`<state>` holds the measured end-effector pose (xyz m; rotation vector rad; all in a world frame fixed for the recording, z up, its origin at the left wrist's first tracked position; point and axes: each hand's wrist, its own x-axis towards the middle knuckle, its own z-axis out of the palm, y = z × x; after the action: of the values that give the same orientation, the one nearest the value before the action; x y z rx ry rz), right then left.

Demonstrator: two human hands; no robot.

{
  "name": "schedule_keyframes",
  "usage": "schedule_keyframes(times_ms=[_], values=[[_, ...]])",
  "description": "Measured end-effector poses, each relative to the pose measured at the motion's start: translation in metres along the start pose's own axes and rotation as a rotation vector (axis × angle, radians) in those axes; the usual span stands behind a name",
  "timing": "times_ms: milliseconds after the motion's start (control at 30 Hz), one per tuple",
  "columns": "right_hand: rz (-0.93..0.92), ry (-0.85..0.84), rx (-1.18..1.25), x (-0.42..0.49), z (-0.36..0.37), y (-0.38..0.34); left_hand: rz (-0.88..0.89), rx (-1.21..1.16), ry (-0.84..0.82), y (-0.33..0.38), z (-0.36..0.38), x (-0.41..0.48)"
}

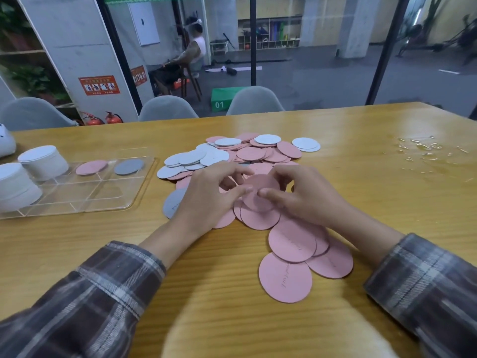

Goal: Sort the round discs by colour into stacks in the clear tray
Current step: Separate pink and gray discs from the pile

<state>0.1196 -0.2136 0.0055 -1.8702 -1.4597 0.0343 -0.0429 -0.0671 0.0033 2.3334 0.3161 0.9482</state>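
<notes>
We hold a pink disc (260,193) between both hands: our left hand (211,198) and right hand (308,198) pinch its edges above the loose pile (247,153) of pink, white and grey discs on the counter (374,192). The clear tray (85,196) lies to our left, apart from the pile; it carries white stacks (42,161) at its left end, a second pink disc (91,167) and a grey disc (128,166) in far compartments. Bare counter opens toward us and rightward, where clear scraps (423,148) lie

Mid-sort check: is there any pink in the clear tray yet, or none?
In: a pink disc lies in a far compartment of the clear tray, the grey disc in the next one. How many are stacked, cannot tell.
</notes>
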Motion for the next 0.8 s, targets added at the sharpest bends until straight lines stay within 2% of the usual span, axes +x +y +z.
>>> schedule_keyframes(times_ms=[67, 133, 200, 267, 533, 667, 800], values=[[0.041, 0.014, -0.01, 0.002, -0.003, 0.004, -0.024, 0.05, -0.02, -0.004, 0.002, -0.001], [0.08, 0.027, -0.044, 0.003, -0.006, 0.009, -0.048, 0.131, -0.13, -0.009, 0.003, -0.005], [0.103, 0.037, -0.061, 0.004, -0.009, 0.013, -0.019, 0.224, -0.239, -0.01, 0.002, -0.01], [0.12, 0.031, -0.067, 0.003, -0.011, 0.014, 0.019, 0.273, -0.279, -0.01, 0.001, -0.011], [0.108, 0.001, -0.069, 0.003, -0.009, 0.009, -0.011, 0.128, -0.258, -0.007, -0.005, -0.008], [0.1, -0.017, -0.038, 0.002, -0.008, 0.004, 0.039, 0.112, -0.192, -0.006, -0.005, -0.008], [0.111, -0.005, -0.026, 0.002, -0.008, 0.002, -0.01, 0.196, -0.227, -0.011, -0.006, -0.007]])
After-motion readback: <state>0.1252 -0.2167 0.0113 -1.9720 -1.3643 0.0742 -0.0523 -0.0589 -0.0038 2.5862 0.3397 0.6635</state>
